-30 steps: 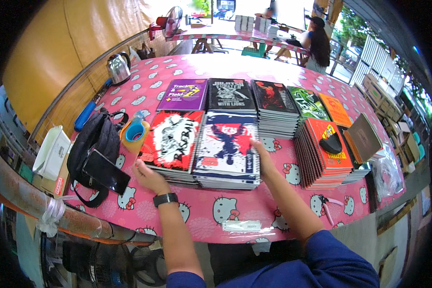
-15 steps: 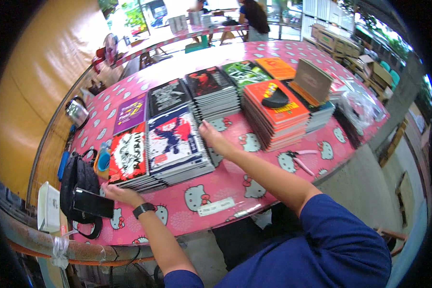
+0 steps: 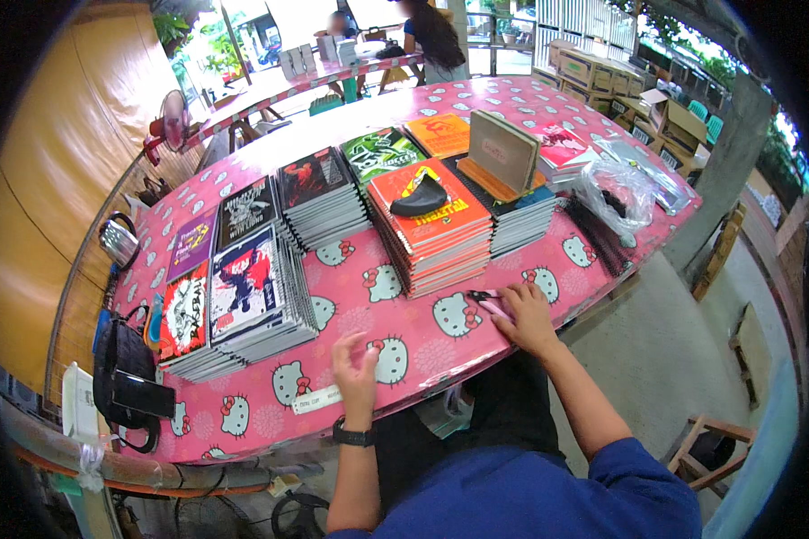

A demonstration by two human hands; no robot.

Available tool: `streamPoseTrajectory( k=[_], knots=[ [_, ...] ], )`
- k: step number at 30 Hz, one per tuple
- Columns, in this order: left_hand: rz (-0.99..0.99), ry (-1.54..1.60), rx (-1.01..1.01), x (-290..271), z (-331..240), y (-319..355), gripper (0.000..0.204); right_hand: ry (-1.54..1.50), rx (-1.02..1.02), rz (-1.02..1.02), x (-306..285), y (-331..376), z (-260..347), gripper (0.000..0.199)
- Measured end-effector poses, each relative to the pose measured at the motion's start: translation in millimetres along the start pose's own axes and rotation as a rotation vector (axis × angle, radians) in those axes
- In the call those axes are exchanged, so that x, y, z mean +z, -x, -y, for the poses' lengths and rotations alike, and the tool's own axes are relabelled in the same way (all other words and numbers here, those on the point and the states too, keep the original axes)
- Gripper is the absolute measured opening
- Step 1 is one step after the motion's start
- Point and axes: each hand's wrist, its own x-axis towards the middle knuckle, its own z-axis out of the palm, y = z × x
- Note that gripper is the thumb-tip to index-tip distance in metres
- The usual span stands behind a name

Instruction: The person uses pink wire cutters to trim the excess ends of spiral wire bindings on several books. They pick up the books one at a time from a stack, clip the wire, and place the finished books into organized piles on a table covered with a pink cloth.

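Note:
My right hand (image 3: 528,319) is closed over the pink handles of a small pair of pliers (image 3: 493,304), whose dark head lies on the table. My left hand (image 3: 355,366), with a watch at its wrist, is empty near the front edge, thumb and fingers apart. Beside it lies a white label strip (image 3: 317,400), partly behind the hand. Ahead of my right hand rises a tall stack of orange spiral notebooks (image 3: 431,211), with a black and yellow curved object (image 3: 420,195) on top. To the left stand white-and-blue notebooks (image 3: 256,278) and red-and-white ones (image 3: 186,314).
A stand with a brown panel (image 3: 503,153) rests on a notebook stack. Plastic wrap (image 3: 616,193) and black binding coils (image 3: 593,235) lie at the right edge. A black bag (image 3: 121,359) and phone (image 3: 144,396) occupy the left corner. Cartons (image 3: 593,72) stand behind.
Both hands have left the white-and-blue and red-and-white notebook stacks. My right hand has come to the pliers, my left hand to the front edge. The view has turned right.

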Motion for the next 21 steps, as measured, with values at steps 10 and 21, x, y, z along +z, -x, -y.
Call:
streamPoseTrajectory(
  k=[10,21],
  knots=[
    [0.444,-0.300,0.077,99,12,-60,0.092,-0.043,0.011,-0.027,-24,-20,-78,0.055],
    [0.217,-0.483,-0.067,116,17,-73,0.078,-0.937,0.205,-0.246,81,-63,-10,0.050]
  ],
)
